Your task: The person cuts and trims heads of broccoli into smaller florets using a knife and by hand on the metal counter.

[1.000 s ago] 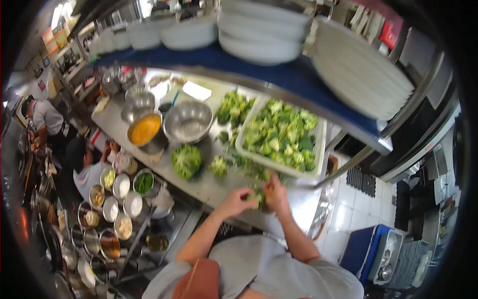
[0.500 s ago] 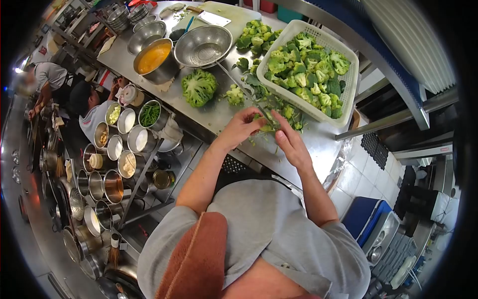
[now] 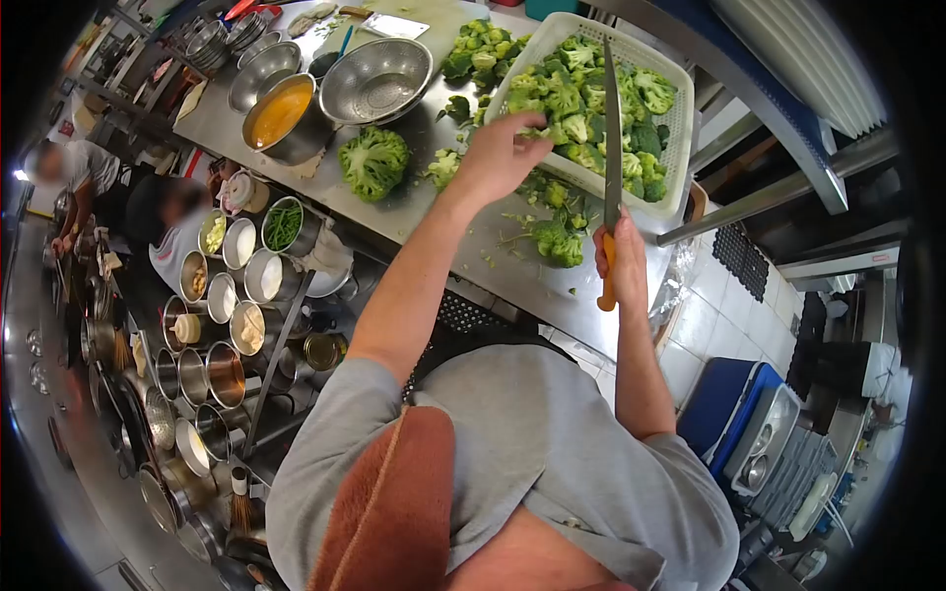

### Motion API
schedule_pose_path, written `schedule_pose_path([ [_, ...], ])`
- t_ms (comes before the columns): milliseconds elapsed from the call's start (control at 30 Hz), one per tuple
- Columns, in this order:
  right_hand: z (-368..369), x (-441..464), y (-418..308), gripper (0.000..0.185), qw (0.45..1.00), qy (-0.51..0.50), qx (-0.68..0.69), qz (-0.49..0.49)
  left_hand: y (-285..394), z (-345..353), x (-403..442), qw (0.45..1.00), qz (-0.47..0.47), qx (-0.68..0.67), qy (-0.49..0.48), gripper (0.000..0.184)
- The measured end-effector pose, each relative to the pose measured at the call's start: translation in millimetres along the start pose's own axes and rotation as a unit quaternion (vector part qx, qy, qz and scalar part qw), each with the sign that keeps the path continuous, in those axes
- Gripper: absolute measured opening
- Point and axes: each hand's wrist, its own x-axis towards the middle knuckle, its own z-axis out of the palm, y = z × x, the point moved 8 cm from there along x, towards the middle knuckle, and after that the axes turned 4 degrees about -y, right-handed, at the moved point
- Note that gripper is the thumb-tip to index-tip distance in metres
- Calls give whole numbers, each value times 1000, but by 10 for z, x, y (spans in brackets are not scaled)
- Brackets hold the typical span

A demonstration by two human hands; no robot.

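My right hand is wrapped round the orange handle of a long knife, its blade pointing up and away across the front of the basket. My left hand reaches over the left edge of the white plastic basket, fingers stretched and apart, with nothing visible in them. Cut broccoli florets fill the basket. Between my hands, a broccoli piece lies on the steel table among trimmings. A large broccoli head sits left of my left hand, with a smaller floret beside it.
Behind the broccoli stand a steel colander and a pot of orange liquid. A cleaver lies on the far cutting board. Containers of ingredients line the left. A metal shelf post is at right. Two people work at far left.
My hands have separated. The left moved up and left to the basket's edge; the right swung the knife from lying across the broccoli to pointing away, blade up.
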Motion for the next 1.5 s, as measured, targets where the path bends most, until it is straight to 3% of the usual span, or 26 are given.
schedule_pose_path([
  [33, -44, -15, 39, 69, 1000, 6, 1, 1, -95, 105, -17, 1000, 2, 0, -5, 50],
  [100, -85, -51, 248, 68, 999, 7, 7, 31, -497, 791, -219, 959, 84, 149, -224, 49],
  [133, -90, -66, 330, 66, 999, 10, 10, 48, -778, 999, -304, 958, 84, 148, -233, 49],
  [200, -57, -83, 307, 67, 999, 13, 0, 48, -827, 1265, -467, 920, 257, 234, -181, 51],
  [333, 11, -113, 300, 65, 997, -12, -3, 73, -986, 1008, -466, 964, 159, 160, -141, 52],
  [400, 101, -108, 352, 63, 994, -30, 20, 103, -1222, 607, -539, 998, -58, -38, -2, 56],
  [567, 502, -121, 365, 61, 994, -81, 23, 74, -1054, 375, -709, 979, -41, -156, 126, 50],
  [633, 674, -90, 247, 61, 991, -122, -46, -12, -940, 342, -772, 972, -43, -171, 154, 48],
  [800, 811, -36, 106, 59, 987, -130, -90, -13, -588, 185, -926, 981, -12, 25, 192, 46],
  [900, 820, -43, 45, 56, 983, -119, -135, -39, -500, 116, -1001, 961, 39, 26, 274, 45],
  [1133, 796, -39, 54, 52, 988, -107, -101, -51, -382, 97, -1035, 961, 77, 36, 264, 49],
  [1200, 790, -30, 23, 52, 988, -103, -96, -69, -243, 86, -1053, 958, 119, 98, 242, 52],
  [1267, 738, 25, 124, 53, 996, -80, 12, 36, -163, 212, -1120, 961, 166, 100, 199, 52],
  [1300, 716, 97, 139, 53, 996, -80, 12, 37, -88, 311, -1163, 959, 214, 102, 156, 53],
  [1367, 596, 242, 353, 57, 975, -36, 162, 145, -235, 341, -1153, 976, 165, 30, 138, 55],
  [1400, 571, 258, 216, 66, 982, -59, 140, 114, -338, 357, -1112, 986, 116, -43, 116, 57],
  [1500, 522, 248, 95, 68, 994, -55, 74, 57, -360, 263, -1065, 980, 141, -60, 124, 55],
])
